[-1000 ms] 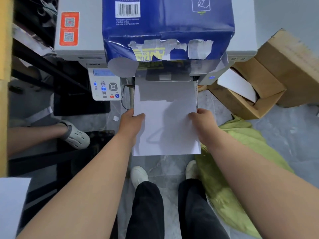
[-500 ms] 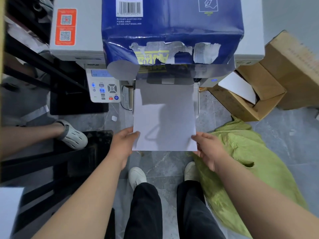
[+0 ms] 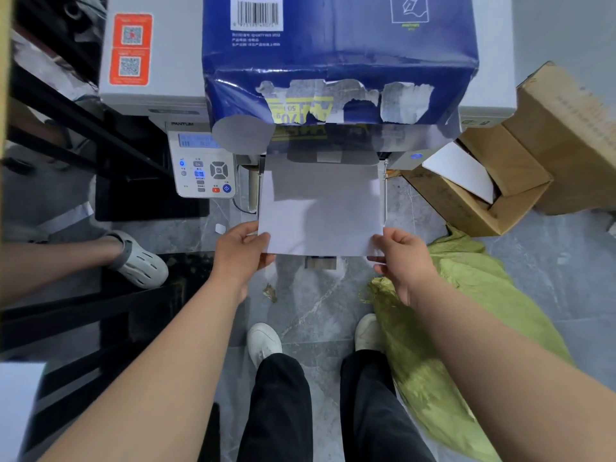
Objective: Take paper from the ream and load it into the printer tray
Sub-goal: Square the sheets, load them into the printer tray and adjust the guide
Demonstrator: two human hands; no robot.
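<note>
A stack of white paper (image 3: pixel 320 211) lies flat in the printer's pulled-out tray (image 3: pixel 385 195), its far end under the printer front. My left hand (image 3: pixel 241 251) pinches the paper's near left corner. My right hand (image 3: pixel 400 258) pinches the near right corner. The torn blue ream wrapper (image 3: pixel 336 61) sits on top of the white printer (image 3: pixel 153 61), overhanging its front edge. The printer's control panel (image 3: pixel 203 171) is left of the tray.
An open cardboard box (image 3: pixel 473 195) with white sheets stands right of the printer. A green bag (image 3: pixel 460 328) lies on the grey floor by my right foot. Another person's leg and grey shoe (image 3: pixel 140 261) are at the left, beside a black frame.
Both hands slid from the paper's side edges back to its near corners. The paper has gone further under the printer front, so less of it sticks out.
</note>
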